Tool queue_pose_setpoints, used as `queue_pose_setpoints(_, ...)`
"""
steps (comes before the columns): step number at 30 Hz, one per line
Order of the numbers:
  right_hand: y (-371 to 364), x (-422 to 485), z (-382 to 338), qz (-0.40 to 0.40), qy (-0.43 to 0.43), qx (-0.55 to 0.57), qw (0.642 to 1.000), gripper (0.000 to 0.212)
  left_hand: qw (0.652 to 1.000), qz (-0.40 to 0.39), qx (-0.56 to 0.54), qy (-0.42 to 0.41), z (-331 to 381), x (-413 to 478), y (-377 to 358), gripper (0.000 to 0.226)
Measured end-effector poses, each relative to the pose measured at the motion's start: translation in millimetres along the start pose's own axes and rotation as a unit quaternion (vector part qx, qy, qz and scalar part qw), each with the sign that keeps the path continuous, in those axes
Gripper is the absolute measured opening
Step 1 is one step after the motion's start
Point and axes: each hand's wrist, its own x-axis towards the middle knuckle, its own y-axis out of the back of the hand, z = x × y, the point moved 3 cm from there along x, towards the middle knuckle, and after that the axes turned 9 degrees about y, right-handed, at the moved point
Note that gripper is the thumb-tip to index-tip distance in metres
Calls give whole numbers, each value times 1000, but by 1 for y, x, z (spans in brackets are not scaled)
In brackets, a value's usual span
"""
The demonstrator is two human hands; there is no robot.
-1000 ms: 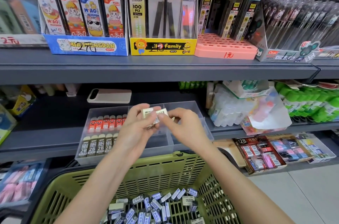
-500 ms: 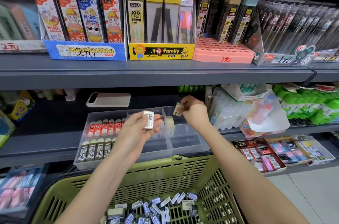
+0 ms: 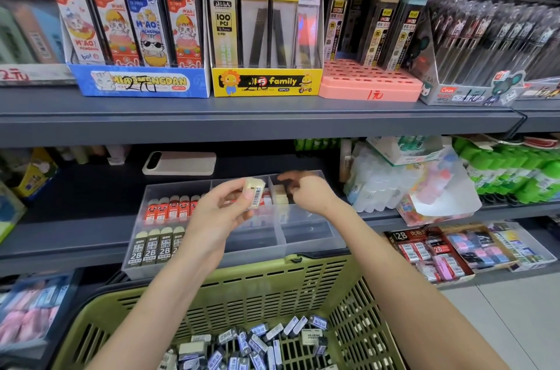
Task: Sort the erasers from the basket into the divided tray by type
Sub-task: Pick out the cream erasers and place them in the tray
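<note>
Your left hand (image 3: 218, 215) pinches a cream eraser (image 3: 257, 194) between thumb and fingertips above the divided tray (image 3: 315, 244). Your right hand (image 3: 312, 195) reaches, fingers curled, into the tray's back right compartment; whether it grips anything cannot be told. Loose erasers (image 3: 257, 342) fill the green basket (image 3: 242, 285).

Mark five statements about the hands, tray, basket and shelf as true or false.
1. The left hand has its grip on a cream eraser with a barcode. True.
2. The basket is red. False: it is green.
3. The right hand is at the rear right compartment of the divided tray. True.
4. The red erasers stand in the tray's front right compartment. False: they stand in its rear left compartment.
5. The phone lies in the basket. False: it lies on the shelf, behind the tray.
</note>
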Motion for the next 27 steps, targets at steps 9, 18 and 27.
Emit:
queue_pose_setpoints(9, 24, -63, -40, 55, 124, 262, 956, 20, 982, -50, 159, -86, 7, -4, -21, 15)
queue_pose_setpoints(18, 42, -48, 12, 155, 29, -20, 987, 26, 759, 35, 588, -277, -13, -15, -29, 35)
queue_pose_setpoints(27, 11, -28, 23, -10, 59, -145, 988, 32, 695, 23, 665, -273, -30, -22, -20, 41)
